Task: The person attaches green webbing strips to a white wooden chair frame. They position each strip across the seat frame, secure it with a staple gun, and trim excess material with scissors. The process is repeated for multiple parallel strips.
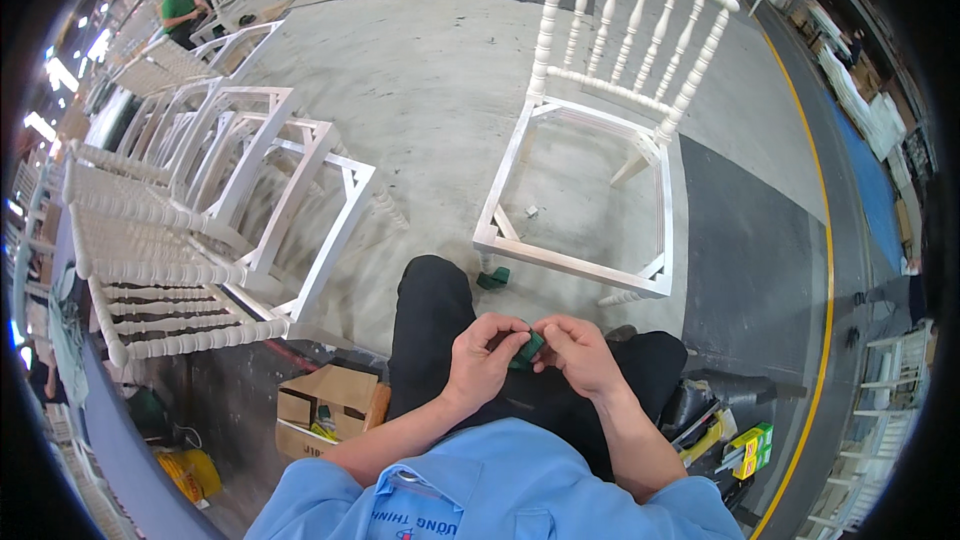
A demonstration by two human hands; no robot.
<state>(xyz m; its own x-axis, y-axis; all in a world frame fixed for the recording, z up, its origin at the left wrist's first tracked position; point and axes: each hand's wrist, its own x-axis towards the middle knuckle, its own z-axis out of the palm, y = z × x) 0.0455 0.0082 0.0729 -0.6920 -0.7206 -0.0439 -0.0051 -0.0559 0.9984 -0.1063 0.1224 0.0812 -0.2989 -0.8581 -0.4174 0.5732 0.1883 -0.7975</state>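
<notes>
A small piece of green sheet, perhaps sandpaper (526,349), is pinched between my two hands above my lap. Thumb and fingers of my left hand (483,357) close on its left side. On its other side, my right hand (580,350) grips it with thumb and forefinger. Just ahead stands a white chair frame (577,261) with a spindle back and no seat panel. Another dark green scrap (493,279) lies on the floor by the chair's near left leg.
Several white chair frames (330,230) lean together at left. A cardboard box (335,390) sits beside my left leg. Tools and a yellow-green box (750,448) lie at my right. A person in green (182,8) sits far left. A yellow line (828,270) runs along the right.
</notes>
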